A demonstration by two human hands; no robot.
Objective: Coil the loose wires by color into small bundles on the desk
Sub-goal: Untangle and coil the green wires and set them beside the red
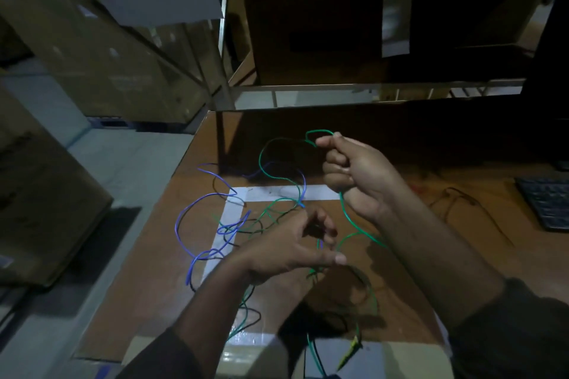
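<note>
Early stage, no bundles yet: right hand (354, 175) fingers clench green wire (346, 212) above tabletop (400, 271), left hand (292, 248) pinches tangle, blue wires (184, 215) & black uncoiled.

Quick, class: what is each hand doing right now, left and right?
Left hand: fingers curled, pinching wires at the tangle; which colour cannot be told.
Right hand: closed in a fist, gripping the green wire.
</note>
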